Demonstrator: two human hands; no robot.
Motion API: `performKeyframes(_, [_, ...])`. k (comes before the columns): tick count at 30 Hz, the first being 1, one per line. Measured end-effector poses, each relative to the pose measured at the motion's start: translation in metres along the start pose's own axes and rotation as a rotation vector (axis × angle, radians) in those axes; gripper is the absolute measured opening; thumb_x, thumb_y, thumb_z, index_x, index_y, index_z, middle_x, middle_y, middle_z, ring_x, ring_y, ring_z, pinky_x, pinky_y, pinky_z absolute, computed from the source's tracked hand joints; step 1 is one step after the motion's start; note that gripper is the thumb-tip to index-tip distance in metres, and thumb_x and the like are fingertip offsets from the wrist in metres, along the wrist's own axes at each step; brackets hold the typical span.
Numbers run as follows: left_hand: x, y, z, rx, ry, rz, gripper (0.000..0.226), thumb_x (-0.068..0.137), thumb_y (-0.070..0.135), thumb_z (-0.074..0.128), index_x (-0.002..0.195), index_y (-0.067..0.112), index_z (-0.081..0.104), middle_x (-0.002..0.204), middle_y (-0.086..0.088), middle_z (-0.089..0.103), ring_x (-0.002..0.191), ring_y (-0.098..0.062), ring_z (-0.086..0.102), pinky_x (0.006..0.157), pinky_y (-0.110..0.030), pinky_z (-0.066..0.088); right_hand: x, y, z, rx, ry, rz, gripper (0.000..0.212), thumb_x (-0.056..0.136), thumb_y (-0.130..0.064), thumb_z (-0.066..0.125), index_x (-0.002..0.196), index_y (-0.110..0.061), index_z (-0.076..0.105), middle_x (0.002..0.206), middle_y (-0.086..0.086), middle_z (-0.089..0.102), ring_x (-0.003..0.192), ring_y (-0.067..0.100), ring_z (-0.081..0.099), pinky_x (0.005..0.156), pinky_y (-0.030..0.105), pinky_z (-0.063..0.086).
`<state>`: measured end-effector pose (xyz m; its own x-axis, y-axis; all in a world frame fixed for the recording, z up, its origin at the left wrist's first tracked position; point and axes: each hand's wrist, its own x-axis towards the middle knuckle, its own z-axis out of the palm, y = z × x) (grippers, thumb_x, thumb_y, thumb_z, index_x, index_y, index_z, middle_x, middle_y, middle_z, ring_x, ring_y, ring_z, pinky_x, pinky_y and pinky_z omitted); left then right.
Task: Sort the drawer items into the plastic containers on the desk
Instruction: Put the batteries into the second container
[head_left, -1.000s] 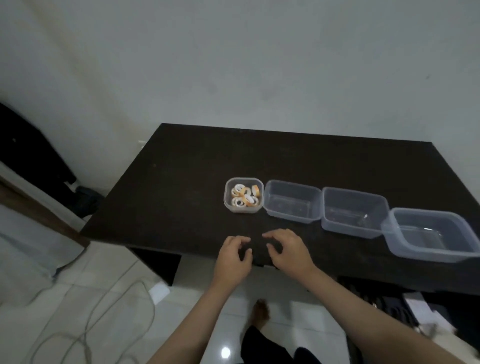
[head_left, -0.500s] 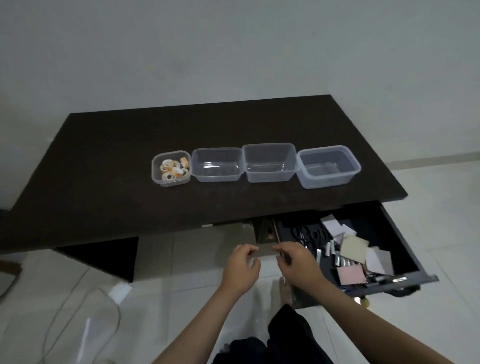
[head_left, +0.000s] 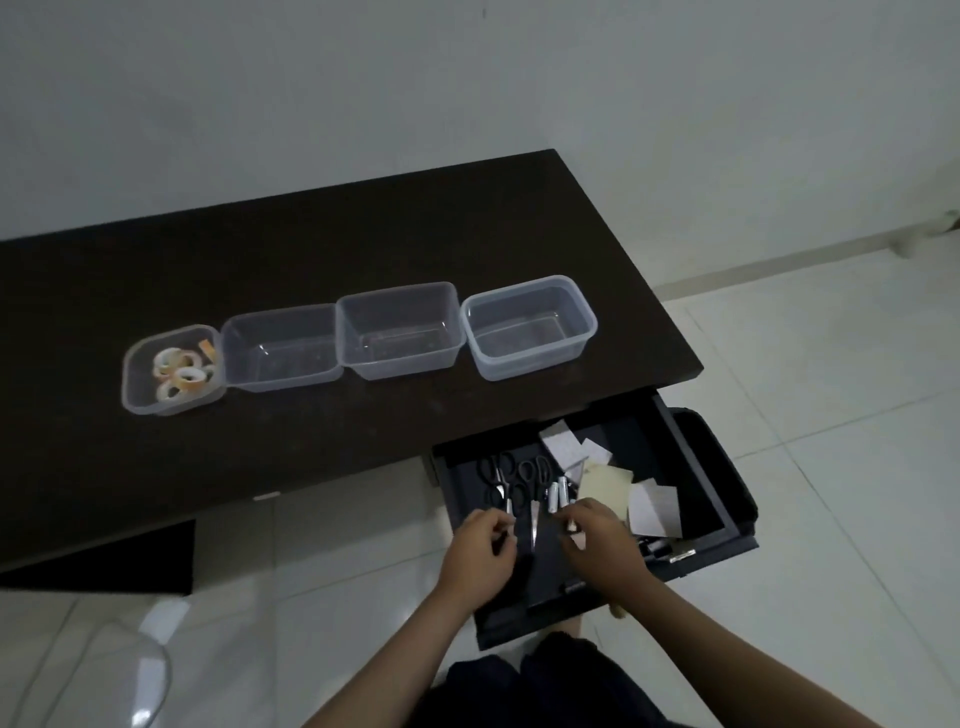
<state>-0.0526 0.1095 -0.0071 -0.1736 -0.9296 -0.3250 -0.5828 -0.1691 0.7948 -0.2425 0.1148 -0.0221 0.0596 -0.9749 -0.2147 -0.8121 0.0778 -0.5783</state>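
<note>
Four clear plastic containers stand in a row on the dark desk (head_left: 363, 431). The small left container (head_left: 136, 395) holds several tape rolls (head_left: 182, 376); the other three containers (head_left: 283, 348) (head_left: 400, 330) (head_left: 530, 327) are empty. The black drawer (head_left: 727, 499) is pulled out under the desk's right end. In it lie black-handled scissors (head_left: 532, 475), batteries (head_left: 557, 493) and paper notes (head_left: 605, 486). Both my hands are inside the drawer. My left hand (head_left: 480, 551) is curled by the scissor blades, its grip hidden. My right hand (head_left: 605, 540) pinches a small white battery beside the others.
White floor tiles surround the desk, and a grey wall stands behind it. A dark case (head_left: 722, 457) sits against the drawer's right side. My knees in dark clothing (head_left: 519, 691) are below the drawer. A cable (head_left: 119, 649) lies on the floor at the left.
My hands went from the desk's front edge to the drawer front, and now reach inside the open drawer. The view has swung right and closer to the drawer.
</note>
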Motion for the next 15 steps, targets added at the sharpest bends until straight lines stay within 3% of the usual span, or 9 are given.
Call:
performKeyframes(5, [0.028, 0.011, 0.041, 0.038, -0.052, -0.095, 0.023, 0.087, 0.019, 0.059, 0.109, 0.014, 0.062, 0.105, 0.002, 0.054, 0.095, -0.010, 0.057, 0.081, -0.015, 0.042, 0.031, 0.047, -0.019, -0.056, -0.046, 0.110, 0.033, 0.077, -0.014, 0.063, 0.110, -0.013, 0.064, 0.116, 0.009, 0.056, 0.110, 0.029, 0.052, 0.086, 0.040, 0.050])
performKeyframes(9, [0.049, 0.020, 0.073, 0.078, -0.137, -0.157, 0.030, 0.087, 0.023, 0.059, 0.116, 0.013, 0.060, 0.119, -0.004, 0.057, 0.108, -0.016, 0.057, 0.090, -0.023, 0.046, 0.060, 0.074, -0.035, -0.211, -0.101, 0.099, 0.046, 0.081, -0.022, 0.064, 0.125, -0.017, 0.053, 0.128, 0.008, 0.048, 0.117, 0.031, 0.043, 0.095, 0.040, 0.042])
performKeyframes(12, [0.062, 0.027, 0.096, 0.108, -0.212, -0.185, 0.034, 0.087, 0.029, 0.059, 0.117, 0.013, 0.058, 0.122, -0.004, 0.057, 0.111, -0.019, 0.056, 0.086, -0.022, 0.043, 0.077, 0.086, -0.042, -0.314, -0.194, 0.121, 0.059, 0.080, -0.028, 0.064, 0.134, -0.022, 0.041, 0.137, 0.006, 0.042, 0.124, 0.032, 0.038, 0.101, 0.044, 0.036])
performKeyframes(15, [0.071, 0.032, 0.119, 0.148, -0.288, -0.242, 0.030, 0.086, 0.032, 0.059, 0.111, 0.015, 0.059, 0.119, -0.006, 0.057, 0.107, -0.024, 0.057, 0.083, -0.024, 0.042, 0.087, 0.096, -0.047, -0.334, -0.323, 0.125, 0.063, 0.080, -0.025, 0.063, 0.137, -0.024, 0.033, 0.134, 0.006, 0.045, 0.122, 0.031, 0.043, 0.103, 0.043, 0.034])
